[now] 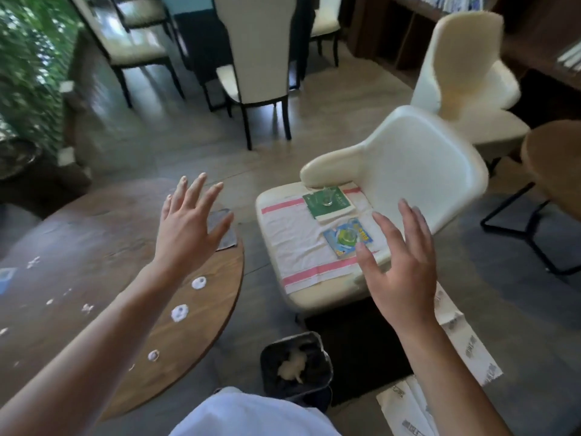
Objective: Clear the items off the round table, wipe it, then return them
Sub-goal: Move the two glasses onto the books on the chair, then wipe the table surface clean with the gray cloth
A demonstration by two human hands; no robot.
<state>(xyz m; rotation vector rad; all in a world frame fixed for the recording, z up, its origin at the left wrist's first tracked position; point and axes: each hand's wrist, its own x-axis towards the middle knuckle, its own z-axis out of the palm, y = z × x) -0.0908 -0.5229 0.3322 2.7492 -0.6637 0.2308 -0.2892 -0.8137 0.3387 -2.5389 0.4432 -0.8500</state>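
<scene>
Above the round table's [195,325] right edge and the chair seat [276,212], left hand [188,228] and right hand [399,265] hover wide open, holding nothing, probably because the books [330,202] already wait on the cloth [298,243].

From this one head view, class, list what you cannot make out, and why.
- Table: far left cut off by the frame edge and blurred.
- Green book: cover text too small; a glass on it.
- Grey card: partly hidden by the left hand.
- Bin: contents blurred.
</scene>
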